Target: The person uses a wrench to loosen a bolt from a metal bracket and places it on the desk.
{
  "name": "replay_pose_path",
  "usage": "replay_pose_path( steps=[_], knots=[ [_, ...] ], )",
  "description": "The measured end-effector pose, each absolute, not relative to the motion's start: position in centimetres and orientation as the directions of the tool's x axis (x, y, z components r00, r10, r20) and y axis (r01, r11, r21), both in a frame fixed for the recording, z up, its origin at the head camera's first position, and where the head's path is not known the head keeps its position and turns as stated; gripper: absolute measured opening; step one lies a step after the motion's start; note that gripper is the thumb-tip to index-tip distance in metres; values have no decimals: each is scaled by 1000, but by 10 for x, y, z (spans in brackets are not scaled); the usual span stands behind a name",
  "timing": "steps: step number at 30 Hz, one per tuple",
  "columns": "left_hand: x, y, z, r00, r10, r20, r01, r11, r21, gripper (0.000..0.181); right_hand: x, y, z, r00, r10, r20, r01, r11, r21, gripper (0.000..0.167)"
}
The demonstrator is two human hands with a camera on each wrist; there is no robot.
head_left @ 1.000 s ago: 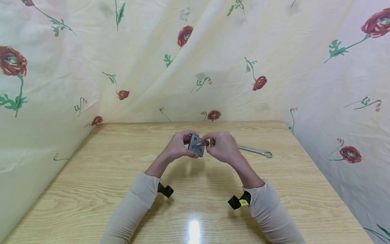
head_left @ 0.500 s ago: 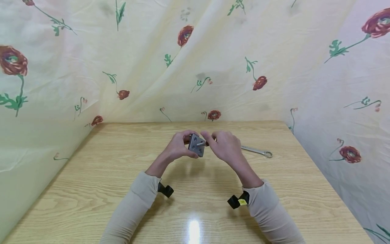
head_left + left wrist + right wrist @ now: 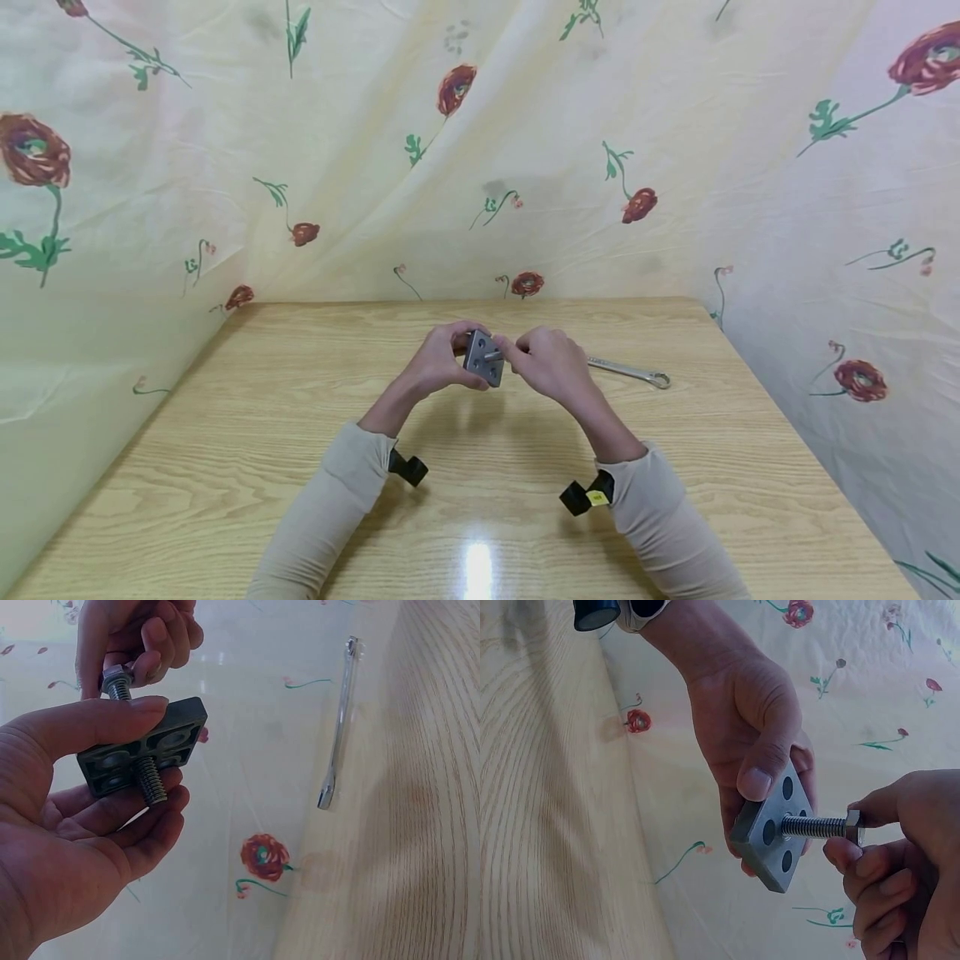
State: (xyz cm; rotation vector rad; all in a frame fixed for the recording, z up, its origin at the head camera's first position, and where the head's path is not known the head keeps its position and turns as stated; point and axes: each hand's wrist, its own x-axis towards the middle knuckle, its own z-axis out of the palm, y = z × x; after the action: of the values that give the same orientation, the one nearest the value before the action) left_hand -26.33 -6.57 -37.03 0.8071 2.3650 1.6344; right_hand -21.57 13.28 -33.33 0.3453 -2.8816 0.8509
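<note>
My left hand (image 3: 437, 363) holds a grey square plate (image 3: 759, 851) by its edges, thumb on one side and fingers on the other. The plate has several round holes near its corners. A hex bolt (image 3: 817, 826) passes through the plate's middle, and its threaded end (image 3: 153, 784) sticks out on the far side in the left wrist view. My right hand (image 3: 553, 363) pinches the hex head (image 3: 854, 827) between thumb and index finger, its other fingers curled below. A length of thread shows between head and plate.
A combination wrench (image 3: 630, 372) lies on the wooden table (image 3: 247, 467), just right of my right hand. Floral cloth (image 3: 360, 150) hangs behind the table and on both sides. Black camera mounts sit at both wrists.
The right thumb and index finger have shifted around the bolt head: the thumb lifted away half a second ago and is now back on it. The left hand and plate stay in place.
</note>
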Motion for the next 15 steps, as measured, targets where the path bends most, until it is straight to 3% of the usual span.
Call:
replay_pose_path(
  steps=[15],
  knots=[
    [-262, -66, -369, -847, 502, 173, 340, 263, 903, 71, -212, 134, -327, -938, -221, 267, -330, 803, -496, 27]
  ],
)
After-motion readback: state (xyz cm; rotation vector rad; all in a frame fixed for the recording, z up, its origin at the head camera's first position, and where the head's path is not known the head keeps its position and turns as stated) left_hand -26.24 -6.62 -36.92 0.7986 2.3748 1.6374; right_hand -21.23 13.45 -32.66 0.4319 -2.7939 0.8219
